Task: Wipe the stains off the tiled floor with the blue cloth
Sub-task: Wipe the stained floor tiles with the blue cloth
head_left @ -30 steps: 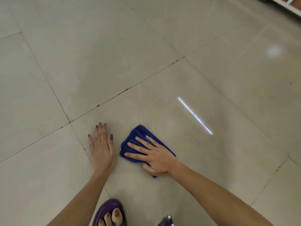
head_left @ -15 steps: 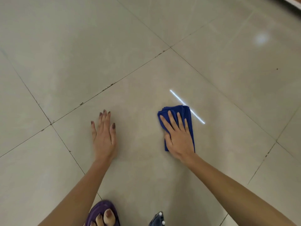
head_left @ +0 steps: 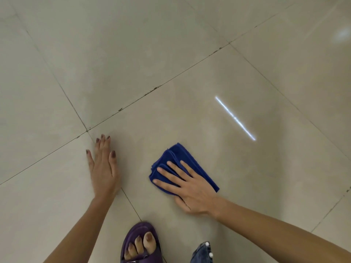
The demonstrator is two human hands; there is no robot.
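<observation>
A folded blue cloth [head_left: 182, 158] lies flat on the beige tiled floor [head_left: 171, 76]. My right hand [head_left: 187, 186] presses down on it with fingers spread, palm over its near half. My left hand [head_left: 103, 166] rests flat on the floor to the left of the cloth, fingers together, holding nothing. Small dark marks sit along the grout line [head_left: 152, 90] beyond my hands. The part of the cloth under my right palm is hidden.
My foot in a purple sandal [head_left: 140, 243] stands at the bottom centre, with a bit of denim [head_left: 202, 253] beside it. A bright strip of reflected light [head_left: 235, 118] lies on the tile to the right of the cloth.
My right hand has slid the cloth back toward me and to the left, away from the light strip, with fingers now pointing left. My left hand has stayed planted.
</observation>
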